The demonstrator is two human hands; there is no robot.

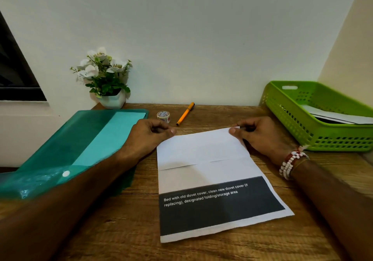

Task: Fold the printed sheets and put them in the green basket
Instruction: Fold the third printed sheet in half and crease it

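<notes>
A printed sheet (212, 180) lies on the wooden desk in front of me, white with a dark block of white text on its near half. Its far part is turned over toward me, with the flap's edge lying across the middle. My left hand (147, 135) pinches the far left corner of the fold. My right hand (260, 135), with a bead bracelet at the wrist, pinches the far right corner. The green basket (292, 119) stands at the right against the wall, and it holds folded paper (339, 117).
A teal plastic folder (80, 145) lies at the left, under my left forearm. A white pot of flowers (107, 78) stands at the back left. A small tape roll (163, 116) and an orange pen (185, 113) lie beyond the sheet, near the wall.
</notes>
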